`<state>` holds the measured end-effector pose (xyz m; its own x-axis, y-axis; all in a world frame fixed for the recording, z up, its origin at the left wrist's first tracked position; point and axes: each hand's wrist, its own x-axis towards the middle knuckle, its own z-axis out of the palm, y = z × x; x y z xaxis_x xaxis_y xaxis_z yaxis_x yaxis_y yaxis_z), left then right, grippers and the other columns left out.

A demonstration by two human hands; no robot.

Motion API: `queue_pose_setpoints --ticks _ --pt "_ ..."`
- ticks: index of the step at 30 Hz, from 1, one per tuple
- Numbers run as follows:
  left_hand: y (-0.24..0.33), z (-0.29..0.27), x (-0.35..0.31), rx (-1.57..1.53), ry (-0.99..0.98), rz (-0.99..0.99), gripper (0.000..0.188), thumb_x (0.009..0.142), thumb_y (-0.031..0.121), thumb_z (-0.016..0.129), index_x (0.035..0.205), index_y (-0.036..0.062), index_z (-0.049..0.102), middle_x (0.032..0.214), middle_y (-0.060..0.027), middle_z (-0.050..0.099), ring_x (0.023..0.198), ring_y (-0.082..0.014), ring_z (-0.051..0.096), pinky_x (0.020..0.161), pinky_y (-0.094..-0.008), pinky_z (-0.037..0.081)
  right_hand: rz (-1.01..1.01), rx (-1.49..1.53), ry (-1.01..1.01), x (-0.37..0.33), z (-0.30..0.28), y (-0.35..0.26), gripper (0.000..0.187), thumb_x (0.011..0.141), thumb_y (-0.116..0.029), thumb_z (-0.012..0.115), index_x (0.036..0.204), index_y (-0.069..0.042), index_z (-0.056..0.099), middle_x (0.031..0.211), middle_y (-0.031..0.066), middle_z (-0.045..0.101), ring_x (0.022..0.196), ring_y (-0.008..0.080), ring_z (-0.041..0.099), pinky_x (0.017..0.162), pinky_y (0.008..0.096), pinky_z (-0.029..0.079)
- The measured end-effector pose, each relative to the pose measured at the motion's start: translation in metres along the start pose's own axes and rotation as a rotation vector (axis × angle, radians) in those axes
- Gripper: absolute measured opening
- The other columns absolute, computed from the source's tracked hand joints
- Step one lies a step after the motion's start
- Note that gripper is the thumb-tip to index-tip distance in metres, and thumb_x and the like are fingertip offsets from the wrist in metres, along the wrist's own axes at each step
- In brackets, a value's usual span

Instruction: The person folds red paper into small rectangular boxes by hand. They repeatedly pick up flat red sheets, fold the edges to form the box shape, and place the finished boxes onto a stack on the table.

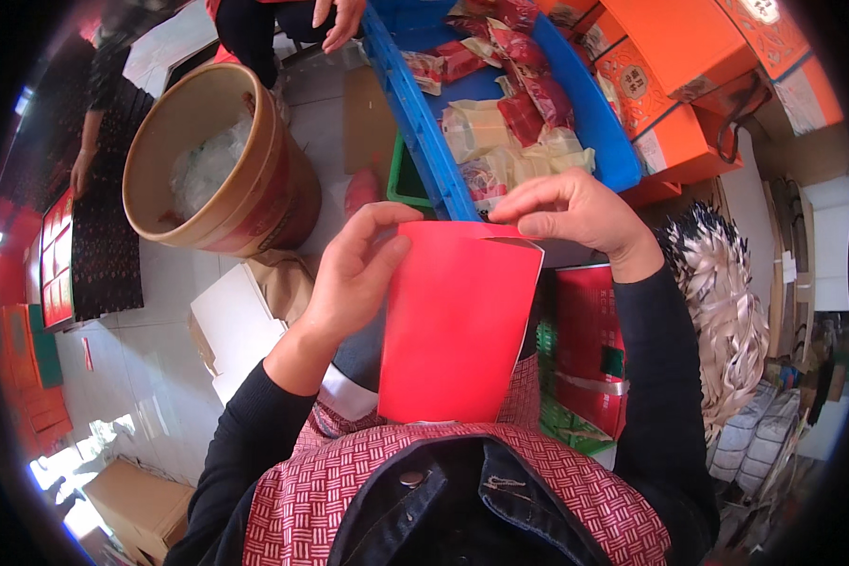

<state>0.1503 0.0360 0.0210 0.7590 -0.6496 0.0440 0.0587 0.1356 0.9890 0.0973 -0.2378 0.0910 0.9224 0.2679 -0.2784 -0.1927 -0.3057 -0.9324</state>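
flat red paper piece (457, 325) in front of the patterned apron (297, 491), left hand (354, 283) grip pinching its upper left corner, right hand (580, 215) bent at the top edge, honestly can't tell if that grip's pinching too, blue crate (413, 108) of wrapped packets (547, 102) just beyond

Between the hands (354, 269) (580, 219) sits a packaging piece (457, 330); beyond them, a crate (415, 104) holding packets (542, 94); leftward, a bucket (278, 193); rightward, ribbons (724, 325)
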Motion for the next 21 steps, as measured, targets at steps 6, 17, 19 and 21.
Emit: queue_pose_setpoints --ticks 6,17,19,21 --pt "0.002 0.0 -0.003 0.085 -0.005 0.014 0.02 0.096 0.0 0.05 0.115 0.0001 0.055 0.115 -0.0082 0.059 0.107 -0.0137 0.055 0.094 -0.0263 0.044 0.172 0.217 0.149 -0.012 0.02 0.004 0.025 0.083 -0.006 0.069 0.105 0.005 0.069 0.091 0.0105 0.071 0.082 0.0113 0.065 0.076 0.0235 0.052" --pt "-0.009 0.005 0.0 0.128 0.056 0.047 0.015 0.095 -0.001 0.05 0.108 0.001 0.058 0.111 -0.0062 0.059 0.101 -0.0131 0.055 0.091 -0.026 0.044 -0.019 -0.054 0.549 -0.018 0.055 0.027 0.019 0.087 -0.012 0.067 0.099 0.002 0.072 0.084 0.0117 0.073 0.076 0.0103 0.065 0.071 0.0251 0.051" --pt "-0.015 0.004 -0.001 0.151 0.078 0.063 0.015 0.094 0.0 0.051 0.107 0.0013 0.058 0.11 -0.0063 0.059 0.101 -0.0142 0.056 0.091 -0.0268 0.044 -0.037 -0.145 0.548 -0.012 0.057 0.022 0.019 0.087 -0.013 0.066 0.098 0.002 0.071 0.085 0.0143 0.072 0.077 0.0123 0.066 0.071 0.0264 0.05" --pt "-0.016 -0.003 -0.003 0.28 0.14 0.084 0.016 0.093 0.001 0.053 0.107 0.0015 0.058 0.108 -0.0069 0.06 0.102 -0.0157 0.056 0.091 -0.0281 0.044 -0.143 -0.298 0.55 -0.01 0.063 0.015 0.017 0.088 -0.012 0.065 0.096 0.002 0.071 0.086 0.015 0.07 0.079 0.0143 0.066 0.072 0.0271 0.05"
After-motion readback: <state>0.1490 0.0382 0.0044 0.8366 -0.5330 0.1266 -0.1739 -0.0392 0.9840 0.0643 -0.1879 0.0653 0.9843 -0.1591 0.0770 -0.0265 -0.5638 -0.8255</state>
